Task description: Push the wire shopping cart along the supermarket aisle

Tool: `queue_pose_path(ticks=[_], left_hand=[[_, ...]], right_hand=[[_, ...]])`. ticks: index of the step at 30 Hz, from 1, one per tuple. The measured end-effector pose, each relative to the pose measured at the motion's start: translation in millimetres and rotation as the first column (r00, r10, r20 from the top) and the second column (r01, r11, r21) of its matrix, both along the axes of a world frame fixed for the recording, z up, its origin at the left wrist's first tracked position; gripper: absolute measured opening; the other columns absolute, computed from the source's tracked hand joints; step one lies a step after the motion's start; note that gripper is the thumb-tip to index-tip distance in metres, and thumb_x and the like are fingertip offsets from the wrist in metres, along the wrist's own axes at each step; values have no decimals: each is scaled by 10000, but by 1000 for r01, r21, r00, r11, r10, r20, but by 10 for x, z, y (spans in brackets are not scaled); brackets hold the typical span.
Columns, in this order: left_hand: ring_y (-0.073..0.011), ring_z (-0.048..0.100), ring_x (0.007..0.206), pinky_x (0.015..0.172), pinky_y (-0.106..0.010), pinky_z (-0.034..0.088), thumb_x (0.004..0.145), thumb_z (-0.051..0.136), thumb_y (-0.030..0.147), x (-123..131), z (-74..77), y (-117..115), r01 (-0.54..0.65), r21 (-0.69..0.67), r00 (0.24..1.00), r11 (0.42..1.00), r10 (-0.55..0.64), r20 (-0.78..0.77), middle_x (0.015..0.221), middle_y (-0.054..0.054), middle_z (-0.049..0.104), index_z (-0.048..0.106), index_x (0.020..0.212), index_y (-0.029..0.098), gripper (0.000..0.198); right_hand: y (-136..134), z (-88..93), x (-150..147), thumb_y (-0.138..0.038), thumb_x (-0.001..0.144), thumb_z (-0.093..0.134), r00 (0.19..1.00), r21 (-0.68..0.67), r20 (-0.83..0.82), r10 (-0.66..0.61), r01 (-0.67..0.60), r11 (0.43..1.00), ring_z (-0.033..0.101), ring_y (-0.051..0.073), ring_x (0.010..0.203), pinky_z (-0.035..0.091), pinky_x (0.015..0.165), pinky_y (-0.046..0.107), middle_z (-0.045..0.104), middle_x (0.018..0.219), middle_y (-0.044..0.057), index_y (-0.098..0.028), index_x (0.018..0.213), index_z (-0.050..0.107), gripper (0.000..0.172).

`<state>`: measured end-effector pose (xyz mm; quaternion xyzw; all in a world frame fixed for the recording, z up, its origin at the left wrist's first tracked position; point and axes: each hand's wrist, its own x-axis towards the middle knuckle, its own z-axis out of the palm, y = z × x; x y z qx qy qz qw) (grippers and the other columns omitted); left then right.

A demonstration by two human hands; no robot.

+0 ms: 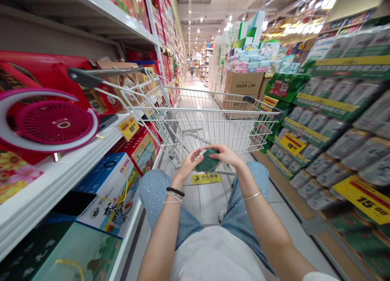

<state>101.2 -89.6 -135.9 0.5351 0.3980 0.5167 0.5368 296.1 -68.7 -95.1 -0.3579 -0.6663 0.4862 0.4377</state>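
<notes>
Here the left hand (191, 162) and right hand (226, 154) close on opposite sides of a dark-green, rounded object (207, 163) between the knees, seemingly steadying it. Just beyond stands a silvery wire-mesh shopping cart (210, 110); leftward, a ribbed magenta plastic fan (45, 124) fronts glossy red boxes (61, 63).

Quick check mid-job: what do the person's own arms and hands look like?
Both hands, left and right, are gloveless, with bare forearms. The left wrist wears a black beaded bracelet and thin pale bracelets; the right, a slim silvery bangle. A white sleeve shows at the right elbow.
</notes>
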Motion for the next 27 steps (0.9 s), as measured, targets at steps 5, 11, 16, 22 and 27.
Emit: queue_pose_path(ticks=[5,11,16,22,27], left_hand=[[-203,673,707,715,-340,543,584,844,492,18,7,26,364,-215,910,906,-395,-128,728,-60,716,708,816,133,448],[-172,633,734,731,-310,512,536,859,497,33,-91,-8,275,-188,915,943,-317,-251,828,-42,716,676,958,117,597],[-208,639,828,764,-319,508,619,795,539,11,-82,-44,258,-81,890,963,-270,-368,892,-58,719,678,970,121,558],[-203,657,864,809,-311,512,695,717,599,-10,6,-40,320,-28,916,947,-317,-245,908,-64,739,705,956,117,548],[-178,676,780,767,-302,535,620,799,550,65,16,-75,266,-80,959,961,-272,-76,879,-60,751,704,980,119,570]], right_hand=[[3,139,55,-186,711,686,969,-26,34,246,-246,969,697,197,931,541,889,374,760,1019,29,-217,1133,713,423],[36,-32,87,-219,815,652,940,-80,-48,339,-342,936,681,171,1003,529,927,352,722,1150,60,-246,1371,522,572],[64,-144,111,-224,850,618,952,-9,-30,303,-304,953,674,152,980,536,889,315,715,1158,53,-264,1408,469,579],[107,-47,151,-223,818,657,936,-27,-63,346,-348,937,684,153,936,543,848,304,731,1116,43,-271,1420,463,635],[104,-238,56,-278,704,794,942,-142,-329,65,-118,983,693,173,945,547,861,310,741,1092,30,-279,1337,551,679]])
